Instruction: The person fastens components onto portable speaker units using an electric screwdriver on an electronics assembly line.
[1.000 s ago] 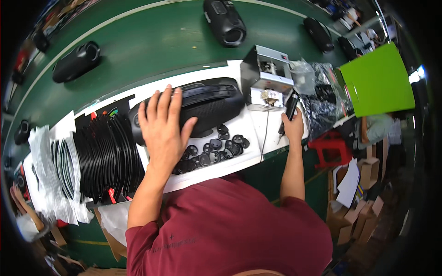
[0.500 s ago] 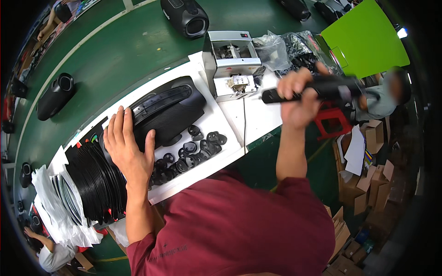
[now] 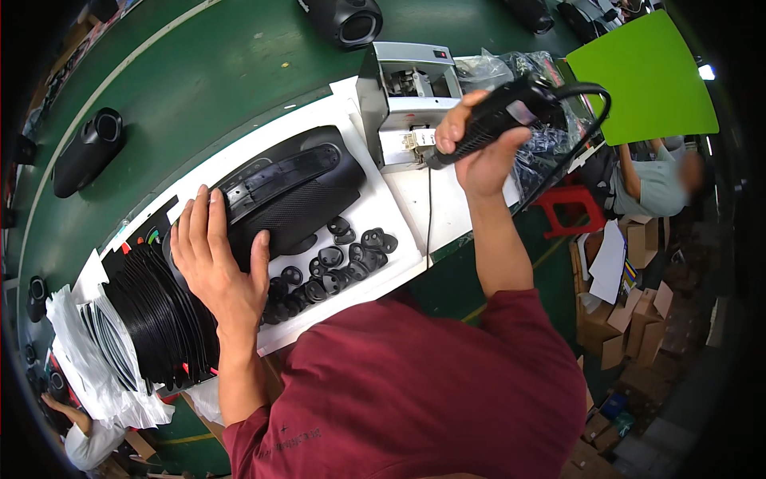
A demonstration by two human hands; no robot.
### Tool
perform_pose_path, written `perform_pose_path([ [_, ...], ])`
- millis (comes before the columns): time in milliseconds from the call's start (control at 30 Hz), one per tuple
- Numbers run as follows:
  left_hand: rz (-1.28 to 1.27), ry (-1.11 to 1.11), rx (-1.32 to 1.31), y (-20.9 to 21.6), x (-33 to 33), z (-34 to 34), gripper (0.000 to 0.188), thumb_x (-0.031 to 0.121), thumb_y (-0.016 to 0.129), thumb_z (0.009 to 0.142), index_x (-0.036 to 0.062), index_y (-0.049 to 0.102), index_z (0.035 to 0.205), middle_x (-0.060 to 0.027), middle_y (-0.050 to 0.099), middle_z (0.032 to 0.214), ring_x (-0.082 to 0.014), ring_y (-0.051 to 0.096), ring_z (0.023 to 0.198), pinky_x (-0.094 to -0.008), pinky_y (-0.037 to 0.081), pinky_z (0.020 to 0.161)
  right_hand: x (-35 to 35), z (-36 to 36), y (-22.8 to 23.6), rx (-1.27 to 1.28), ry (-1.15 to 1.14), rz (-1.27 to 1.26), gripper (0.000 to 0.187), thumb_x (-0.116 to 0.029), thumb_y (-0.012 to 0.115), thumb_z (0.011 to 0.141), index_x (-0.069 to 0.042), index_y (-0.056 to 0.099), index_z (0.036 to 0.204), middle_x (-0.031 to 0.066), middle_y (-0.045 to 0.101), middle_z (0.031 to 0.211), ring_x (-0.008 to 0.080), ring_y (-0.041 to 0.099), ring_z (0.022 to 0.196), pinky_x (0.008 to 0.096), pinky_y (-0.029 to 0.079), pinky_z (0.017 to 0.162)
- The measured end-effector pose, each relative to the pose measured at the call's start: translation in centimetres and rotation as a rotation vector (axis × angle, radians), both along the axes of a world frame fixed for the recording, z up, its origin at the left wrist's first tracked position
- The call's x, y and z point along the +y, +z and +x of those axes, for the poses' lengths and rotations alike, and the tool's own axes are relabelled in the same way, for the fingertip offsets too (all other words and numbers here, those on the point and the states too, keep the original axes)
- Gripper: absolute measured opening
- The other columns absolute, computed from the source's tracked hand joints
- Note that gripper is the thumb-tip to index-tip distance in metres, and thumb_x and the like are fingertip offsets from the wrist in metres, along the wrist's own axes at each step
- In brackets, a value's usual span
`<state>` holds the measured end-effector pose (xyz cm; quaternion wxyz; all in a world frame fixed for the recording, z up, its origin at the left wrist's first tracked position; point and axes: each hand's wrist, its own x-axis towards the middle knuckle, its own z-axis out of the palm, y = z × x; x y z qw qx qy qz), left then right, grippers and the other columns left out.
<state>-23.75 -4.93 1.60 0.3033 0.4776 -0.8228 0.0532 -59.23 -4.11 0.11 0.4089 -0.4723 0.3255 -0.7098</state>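
On the tool point(image 3: 496, 120), perhaps a label point(image 3: 521, 112)

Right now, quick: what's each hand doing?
Left hand: open, laid against the black speaker, fingers spread.
Right hand: closed around a black corded tool.

Speaker point(image 3: 299, 209) black, fine-patterned; tool point(image 3: 501, 116) black; shirt point(image 3: 423, 391) maroon; stool point(image 3: 573, 194) red

bright middle, black rim (fisheye-bent)
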Motion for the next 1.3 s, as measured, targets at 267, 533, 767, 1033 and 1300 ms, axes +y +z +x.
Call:
perform_pose_path([
  [267,0.013,-0.002,0.027,-0.8,-0.2,0.6,0.071,0.030,0.076,0.083,0.0051,0.050,0.144,-0.0165,0.052,0.146,-0.0367,0.048,0.134,-0.0557,0.030,0.113,-3.1,6.1,7.7,-0.107,0.334,-0.396,0.109,-0.091,0.048,0.075,-0.005,0.049,0.142,0.0062,0.055,0.082,0.0191,0.053,0.067,0.0347,0.043,0.060],
  [533,0.033,-0.007,0.056,-1.0,-0.4,0.8,0.073,0.031,0.079,0.080,0.0072,0.051,0.144,-0.0145,0.052,0.146,-0.0372,0.047,0.134,-0.0574,0.029,0.113,-6.8,9.2,5.3,-0.012,0.366,-0.300,0.116,-0.098,0.036,0.070,-0.006,0.051,0.138,0.0048,0.056,0.081,0.0171,0.054,0.066,0.0347,0.045,0.062],
  [767,0.030,-0.002,0.052,-1.2,-0.6,1.0,0.071,0.033,0.078,0.081,0.0071,0.053,0.143,-0.0149,0.053,0.145,-0.0378,0.048,0.133,-0.0576,0.029,0.113,-7.6,9.7,5.5,-0.010,0.359,-0.168,0.105,-0.098,0.035,0.070,-0.009,0.054,0.123,0.0033,0.053,0.073,0.0151,0.051,0.059,0.0335,0.044,0.057],
  [1033,0.031,-0.013,0.001,-0.7,-0.3,0.2,0.070,0.033,0.076,0.083,0.0061,0.052,0.144,-0.0155,0.053,0.146,-0.0378,0.048,0.134,-0.0574,0.029,0.113,-7.4,9.4,5.0,0.013,0.319,-0.077,0.101,-0.095,0.038,0.072,-0.007,0.053,0.118,0.0043,0.051,0.070,0.0146,0.052,0.059,0.0306,0.044,0.054],
  [1300,0.027,0.002,-0.012,-0.6,0.2,0.2,0.068,0.026,0.072,0.088,0.0038,0.046,0.147,-0.0181,0.049,0.149,-0.0381,0.045,0.136,-0.0535,0.029,0.115,-2.4,4.3,4.5,-0.070,0.119,-0.261,0.116,-0.095,0.041,0.073,0.001,0.045,0.137,0.0051,0.055,0.078,0.0171,0.051,0.065,0.0335,0.043,0.059],
])
